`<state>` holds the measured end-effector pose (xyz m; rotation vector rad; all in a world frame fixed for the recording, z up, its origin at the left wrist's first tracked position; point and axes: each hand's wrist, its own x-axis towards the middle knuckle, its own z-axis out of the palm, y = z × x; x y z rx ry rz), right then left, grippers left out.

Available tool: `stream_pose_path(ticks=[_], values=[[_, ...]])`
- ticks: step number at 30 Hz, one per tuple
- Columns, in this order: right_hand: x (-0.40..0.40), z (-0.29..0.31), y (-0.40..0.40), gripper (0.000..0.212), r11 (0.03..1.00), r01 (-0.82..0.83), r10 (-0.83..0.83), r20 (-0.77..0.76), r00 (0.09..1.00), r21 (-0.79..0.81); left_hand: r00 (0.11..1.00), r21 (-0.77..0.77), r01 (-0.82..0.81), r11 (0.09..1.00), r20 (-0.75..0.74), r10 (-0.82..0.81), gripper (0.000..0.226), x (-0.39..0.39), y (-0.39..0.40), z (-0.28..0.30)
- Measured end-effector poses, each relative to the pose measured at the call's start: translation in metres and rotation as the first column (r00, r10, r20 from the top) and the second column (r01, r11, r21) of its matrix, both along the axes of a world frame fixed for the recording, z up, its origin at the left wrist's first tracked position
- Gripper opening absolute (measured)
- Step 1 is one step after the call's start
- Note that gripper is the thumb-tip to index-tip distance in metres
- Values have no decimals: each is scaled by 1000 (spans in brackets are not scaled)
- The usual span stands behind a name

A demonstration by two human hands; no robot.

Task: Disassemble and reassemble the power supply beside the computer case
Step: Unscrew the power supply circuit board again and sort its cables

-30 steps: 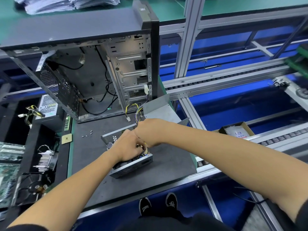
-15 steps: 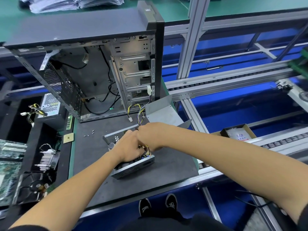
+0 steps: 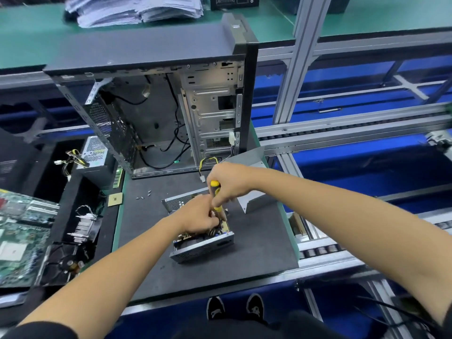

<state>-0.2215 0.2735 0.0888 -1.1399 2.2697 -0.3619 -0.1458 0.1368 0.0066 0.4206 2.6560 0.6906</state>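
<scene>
Both hands have shifted: the right hand (image 3: 227, 182) now grips a yellow-handled screwdriver (image 3: 215, 192) upright, newly visible; left hand (image 3: 198, 216), fingers curled, reaches inside the open power supply (image 3: 203, 243).

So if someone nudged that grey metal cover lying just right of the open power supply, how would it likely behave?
The metal cover looks like thin bent sheet, so it is probably stiff and light for its size. It rests on the dark mat, which likely limits sliding. With one flap standing up, it could rock or tip rather than roll.
</scene>
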Motion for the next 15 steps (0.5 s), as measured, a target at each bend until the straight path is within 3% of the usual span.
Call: stream_pose_path(ticks=[2, 4, 9, 12, 15], values=[[-14, 4, -2, 36, 982, 122, -110, 87, 990, -145, 991, 81, -132, 988, -12, 134, 40, -3, -7, 11], [-23, 10, -3, 36, 928, 275, -232, 189, 954, -250, 966, 84, -200, 976, -148, 211, 25, -10, -17, 20], [-34, 8, -12, 30, 780, 513, -415, 317, 853, -360, 922, 74, -211, 975, -316, 224, 4, -38, -29, 27], [-36, 5, -14, 23, 762, 565, -475, 319, 820, -318, 960, -17, -120, 993, -256, 111, 18, -50, -28, 17], [-36, -3, -13, 17, 831, 520, -467, 262, 844, -195, 989, -108, -13, 994, -146, -3, 36, -61, -26, 5]])
